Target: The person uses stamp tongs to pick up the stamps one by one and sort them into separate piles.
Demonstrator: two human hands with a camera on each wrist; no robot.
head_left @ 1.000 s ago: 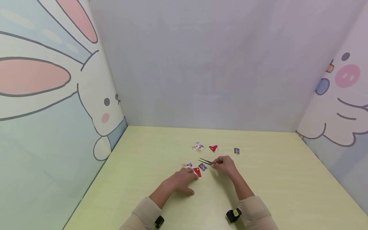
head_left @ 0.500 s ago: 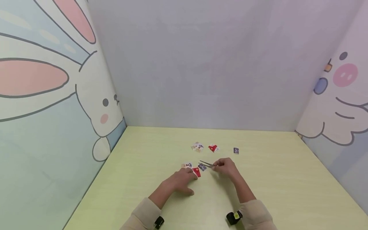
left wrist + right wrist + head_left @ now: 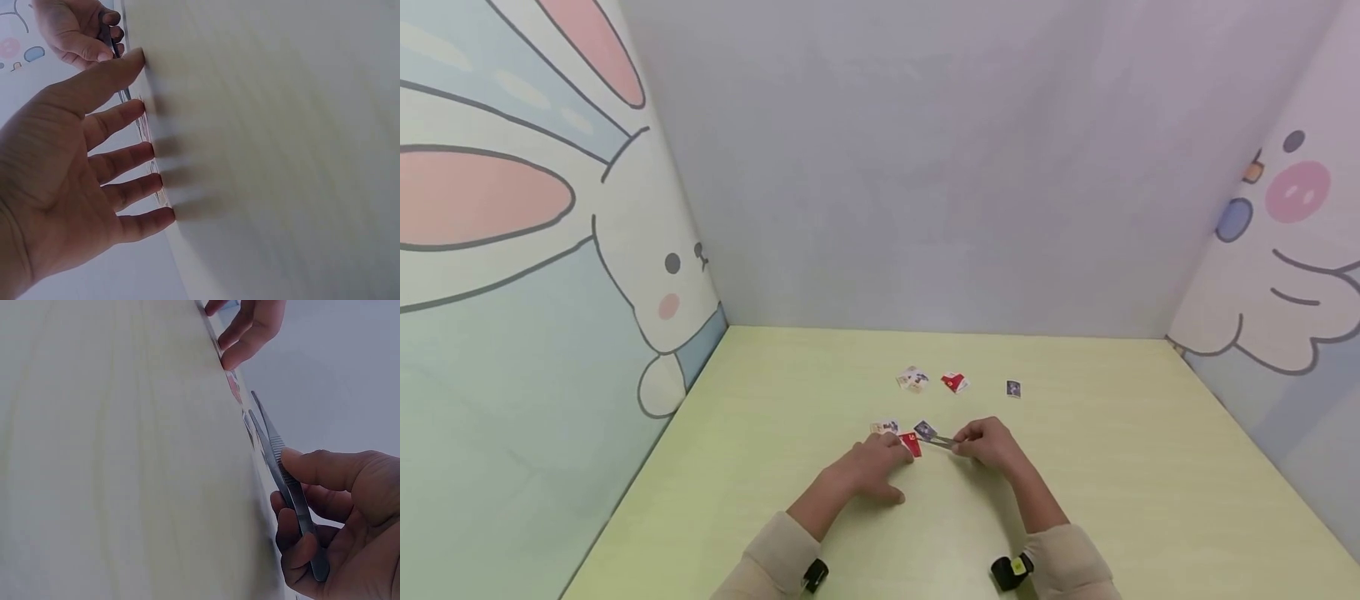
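Note:
My right hand (image 3: 988, 443) pinches a pair of metal tweezers (image 3: 289, 487) between thumb and fingers. In the right wrist view their two tips stand slightly apart, with nothing visible between them. Seen from the head, the tweezers cross the near edge of a small dark blue printed card (image 3: 924, 429) and point left toward a red card (image 3: 913, 444). My left hand (image 3: 875, 468) rests its fingertips on the table, fingers spread and fairly straight, partly covering the red card. A pale printed card (image 3: 884, 427) lies just beyond those fingers.
Farther back on the pale yellow table (image 3: 760, 450) lie a cluster of white printed cards (image 3: 913, 379), a red and white group (image 3: 955, 382) and a single dark card (image 3: 1013, 389). Cartoon-printed walls (image 3: 550, 358) and a grey backdrop (image 3: 940, 208) enclose the table.
The tweezers swing toward me, from beyond the dark blue card to across its near edge. My right hand shifts slightly nearer. The left hand stays in place.

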